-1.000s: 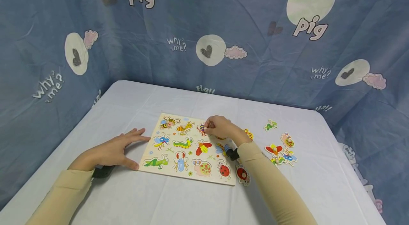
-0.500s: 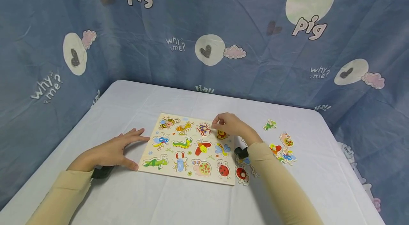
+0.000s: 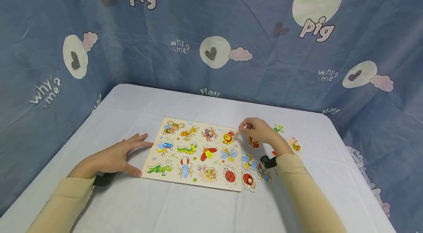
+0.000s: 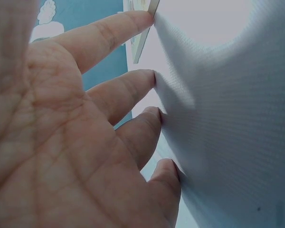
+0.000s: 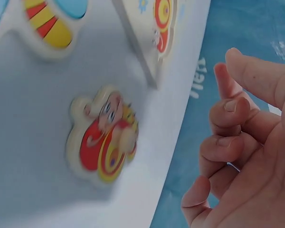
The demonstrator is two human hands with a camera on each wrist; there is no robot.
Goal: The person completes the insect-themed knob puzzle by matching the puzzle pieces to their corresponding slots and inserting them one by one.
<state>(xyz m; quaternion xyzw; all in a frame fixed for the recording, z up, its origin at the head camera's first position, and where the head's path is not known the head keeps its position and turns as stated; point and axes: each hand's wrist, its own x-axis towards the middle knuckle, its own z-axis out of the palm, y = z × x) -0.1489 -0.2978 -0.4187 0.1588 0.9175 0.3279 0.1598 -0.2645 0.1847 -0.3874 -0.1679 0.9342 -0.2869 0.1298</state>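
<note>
A wooden insect puzzle board [image 3: 195, 159] lies flat on the white-covered table. My left hand [image 3: 114, 154] is spread at its left edge, the index finger and thumb touching it; in the left wrist view the fingertips [image 4: 145, 19] rest along the board edge and cloth. Past the board's upper right corner hovers my right hand [image 3: 259, 130], fingers loosely bent and holding nothing. Just below it lies a loose red and yellow butterfly piece [image 3: 253, 142], whose knob shows in the right wrist view. The spider picture [image 3: 209, 134] sits in the board's top row.
More loose pieces lie right of the board: a blue-winged bee [image 3: 249, 161], a ladybug [image 3: 249, 181], a blue beetle [image 3: 265, 174], a snail [image 3: 294, 144] and a grasshopper [image 3: 278, 127]. My right sleeve hides others. A blue printed curtain [image 3: 185, 67] hangs behind.
My right hand has left the spider picture and moved right, off the board, above the loose pieces. My left hand stays at the board's left edge.
</note>
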